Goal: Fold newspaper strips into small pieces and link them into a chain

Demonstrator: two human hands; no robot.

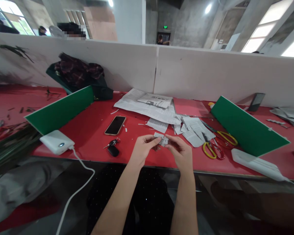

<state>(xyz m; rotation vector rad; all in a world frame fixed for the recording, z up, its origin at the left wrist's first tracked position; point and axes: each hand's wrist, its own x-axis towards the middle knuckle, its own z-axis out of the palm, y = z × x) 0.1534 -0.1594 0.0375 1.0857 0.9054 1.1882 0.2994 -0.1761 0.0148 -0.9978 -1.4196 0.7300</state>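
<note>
Between my two hands is a small piece of printed newspaper (164, 141), held just above the red table near its front edge. My left hand (147, 145) pinches its left side, thumb on top. At the right side, the fingers of my right hand (178, 148) are closed on the same piece. Whether it is folded or in layers is too small to tell. Beyond my hands lie cut newspaper pieces (194, 129) and a larger newspaper sheet (137, 103). Scissors with yellow and red handles (210, 150) rest to the right of my right hand.
A phone (115, 125) and keys (113, 148) lie left of my hands. Green boards (61, 107) stand on both sides. A white power bank (57, 142) with a cable sits at the left edge, a white power strip (257, 163) at the right. A white partition (198, 75) runs behind.
</note>
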